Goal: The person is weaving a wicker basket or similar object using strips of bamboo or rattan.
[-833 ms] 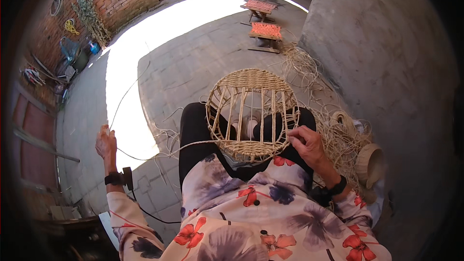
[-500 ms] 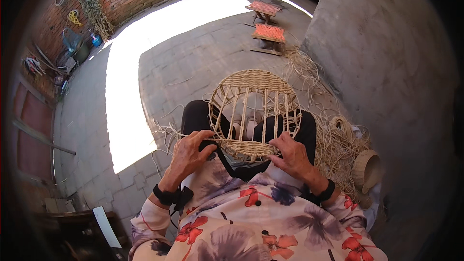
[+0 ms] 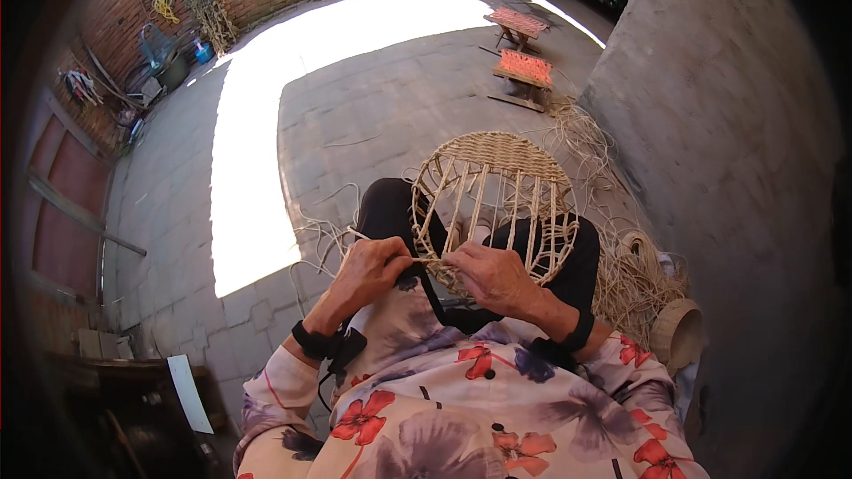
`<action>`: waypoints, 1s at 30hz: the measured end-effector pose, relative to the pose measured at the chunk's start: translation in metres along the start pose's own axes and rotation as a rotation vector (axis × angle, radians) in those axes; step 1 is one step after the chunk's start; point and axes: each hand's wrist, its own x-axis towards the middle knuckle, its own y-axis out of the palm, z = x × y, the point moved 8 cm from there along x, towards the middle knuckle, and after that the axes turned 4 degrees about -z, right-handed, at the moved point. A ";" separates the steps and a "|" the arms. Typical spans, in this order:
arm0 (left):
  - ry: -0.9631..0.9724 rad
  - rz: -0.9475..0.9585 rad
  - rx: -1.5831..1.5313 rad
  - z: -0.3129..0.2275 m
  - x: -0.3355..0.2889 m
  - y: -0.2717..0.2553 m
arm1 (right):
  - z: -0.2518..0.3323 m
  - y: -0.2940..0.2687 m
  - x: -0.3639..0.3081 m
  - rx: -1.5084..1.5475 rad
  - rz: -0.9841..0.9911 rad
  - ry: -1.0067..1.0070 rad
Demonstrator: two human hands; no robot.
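Observation:
A round, straw-coloured woven basket (image 3: 497,149) rests across my knees, its far part closely woven and long bare strands running toward me with gaps between. At its near left edge my left hand (image 3: 371,270) pinches a straw cord (image 3: 428,260) between thumb and fingers. My right hand (image 3: 495,278) is closed on the same cord a short way to the right, over the near rim, and covers much of that rim. The cord spans the small gap between both hands. Loose cord ends (image 3: 324,232) trail out beyond my left hand, beside my left knee.
A tangled heap of straw cord (image 3: 626,279) lies to my right, with a small woven basket (image 3: 676,333) at its near edge. Two low stools with red woven seats (image 3: 524,66) stand ahead. A plastered wall (image 3: 719,142) rises on the right.
My right hand has moved left along the basket's near rim, close to my left hand, and now grips the cord. The whole scene has shifted a little to the right in view.

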 end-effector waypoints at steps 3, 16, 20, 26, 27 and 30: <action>0.016 -0.048 0.090 0.000 0.004 -0.002 | 0.002 0.008 0.001 -0.046 0.004 -0.025; 0.234 -0.414 0.196 -0.021 0.013 -0.015 | 0.007 0.030 0.016 -0.244 0.026 0.037; 0.272 -0.219 0.317 -0.014 -0.015 0.010 | -0.010 0.031 0.024 -0.152 0.075 0.165; 0.298 -0.194 0.241 -0.010 -0.021 0.027 | -0.020 0.025 0.028 -0.020 0.168 0.278; 0.301 -0.173 0.240 -0.006 -0.021 0.032 | -0.020 0.025 0.027 -0.023 0.168 0.276; 0.317 -0.140 0.271 -0.003 -0.021 0.047 | -0.020 0.028 0.025 -0.017 0.177 0.256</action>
